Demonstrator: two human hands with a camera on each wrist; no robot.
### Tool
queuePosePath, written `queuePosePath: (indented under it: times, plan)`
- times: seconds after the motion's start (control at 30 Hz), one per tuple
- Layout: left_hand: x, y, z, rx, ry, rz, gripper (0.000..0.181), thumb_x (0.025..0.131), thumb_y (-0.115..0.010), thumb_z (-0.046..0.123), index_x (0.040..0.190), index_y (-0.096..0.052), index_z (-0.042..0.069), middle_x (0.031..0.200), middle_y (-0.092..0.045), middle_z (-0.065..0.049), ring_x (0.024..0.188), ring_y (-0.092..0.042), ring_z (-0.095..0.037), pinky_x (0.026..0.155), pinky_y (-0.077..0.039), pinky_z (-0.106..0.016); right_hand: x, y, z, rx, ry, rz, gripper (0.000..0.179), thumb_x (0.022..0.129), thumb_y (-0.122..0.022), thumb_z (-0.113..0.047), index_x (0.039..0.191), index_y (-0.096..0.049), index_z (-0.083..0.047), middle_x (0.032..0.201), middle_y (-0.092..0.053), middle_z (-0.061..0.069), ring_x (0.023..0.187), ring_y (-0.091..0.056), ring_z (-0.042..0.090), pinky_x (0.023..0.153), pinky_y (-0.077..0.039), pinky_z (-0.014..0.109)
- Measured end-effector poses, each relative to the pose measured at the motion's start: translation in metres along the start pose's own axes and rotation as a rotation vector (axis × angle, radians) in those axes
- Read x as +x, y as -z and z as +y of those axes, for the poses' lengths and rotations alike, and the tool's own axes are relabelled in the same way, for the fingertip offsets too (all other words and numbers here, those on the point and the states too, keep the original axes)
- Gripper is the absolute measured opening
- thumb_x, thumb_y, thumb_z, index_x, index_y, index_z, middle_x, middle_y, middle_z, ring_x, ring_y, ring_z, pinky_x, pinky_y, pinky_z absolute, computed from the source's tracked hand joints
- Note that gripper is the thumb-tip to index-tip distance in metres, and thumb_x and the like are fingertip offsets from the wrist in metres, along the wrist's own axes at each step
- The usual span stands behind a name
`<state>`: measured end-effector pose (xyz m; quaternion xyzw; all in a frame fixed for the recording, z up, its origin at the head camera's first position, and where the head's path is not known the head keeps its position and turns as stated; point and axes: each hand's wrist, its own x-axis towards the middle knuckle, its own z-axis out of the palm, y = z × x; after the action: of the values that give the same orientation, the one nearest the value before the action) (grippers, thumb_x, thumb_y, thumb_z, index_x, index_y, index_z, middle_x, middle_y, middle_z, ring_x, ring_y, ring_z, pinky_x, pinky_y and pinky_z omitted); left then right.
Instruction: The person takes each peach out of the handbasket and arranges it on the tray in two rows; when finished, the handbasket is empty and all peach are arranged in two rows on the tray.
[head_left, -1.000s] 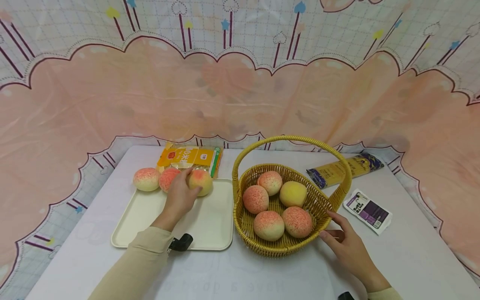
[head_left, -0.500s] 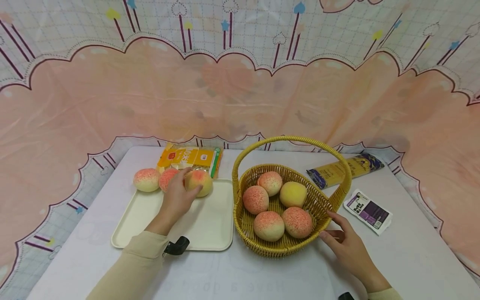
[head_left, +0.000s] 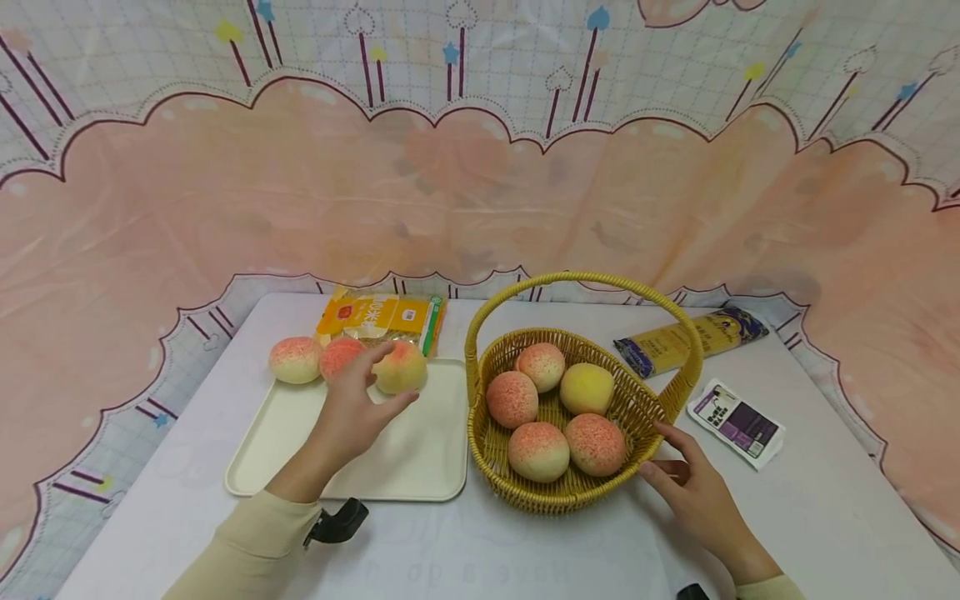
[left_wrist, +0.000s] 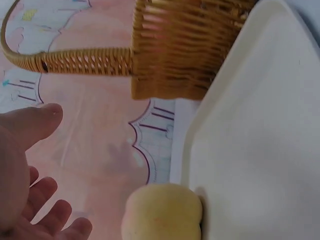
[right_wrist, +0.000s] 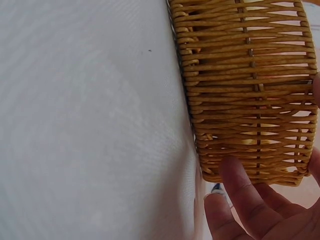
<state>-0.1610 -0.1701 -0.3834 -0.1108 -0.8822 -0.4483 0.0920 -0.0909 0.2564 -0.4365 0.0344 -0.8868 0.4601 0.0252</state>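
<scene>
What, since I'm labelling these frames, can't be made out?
Head: part of the middle peach in the row of three, hidden by the left hand.
Head: fine print on the purple-and-white packet, too small.
Left wrist: part of the basket, cut off by the top edge.
Right wrist: part of the right hand, cut off by the right edge.

This is looking like a staged tabletop recording set: a creased peach-and-white sheet printed with scalloped cloud outlines is hanging behind and beside a white-covered table, hiding the room beyond, while a small black curved device is showing beside a beige sleeve.
</scene>
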Motion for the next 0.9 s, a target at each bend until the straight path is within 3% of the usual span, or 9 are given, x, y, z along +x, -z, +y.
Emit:
queuePosePath:
  times: [0.33,0.53,0.77,0.9]
  plan:
    - [-0.015,-0.005,0.021,-0.007,-0.166,-0.028,0.071,0.081,-0.084,0.010,0.141,-0.049,-0.004,0.142,-0.053,-0.020,0.129,-0.049,-0.039,0.103,-0.043,-0.056,0.001,0.000,0.002,0.000,-0.003,0.001,0.061,0.098,-0.066,-0.016,0.150,-0.036,-0.005,0.150,-0.037,0.029,0.100,-0.065,0.018,0.073,-0.054,0.026]
    - [-0.022,-0.011,0.032,-0.017,-0.222,-0.066,0.072,0.079,-0.086,0.010,0.141,-0.050,-0.002,0.140,-0.054,-0.016,0.126,-0.053,-0.035,0.102,-0.045,-0.054,0.001,0.000,0.002,-0.007,-0.003,0.003,0.061,0.098,-0.066,-0.016,0.150,-0.036,-0.005,0.150,-0.037,0.029,0.102,-0.065,0.022,0.073,-0.054,0.026]
    - [-0.025,-0.025,0.038,-0.025,-0.264,-0.148,0.070,0.081,-0.085,0.012,0.141,-0.051,0.000,0.140,-0.055,-0.016,0.123,-0.055,-0.035,0.098,-0.048,-0.052,0.001,0.000,0.002,0.000,-0.004,0.003,0.061,0.098,-0.067,-0.016,0.150,-0.037,-0.005,0.150,-0.037,0.029,0.100,-0.065,0.016,0.073,-0.054,0.026]
    - [-0.023,-0.035,0.044,-0.029,-0.286,-0.204,0.069,0.081,-0.084,0.011,0.141,-0.051,-0.001,0.141,-0.054,-0.016,0.127,-0.052,-0.034,0.099,-0.048,-0.051,0.001,0.000,0.002,0.006,-0.003,0.002,0.061,0.098,-0.066,-0.016,0.150,-0.036,-0.005,0.150,-0.037,0.029,0.102,-0.066,0.024,0.073,-0.054,0.026]
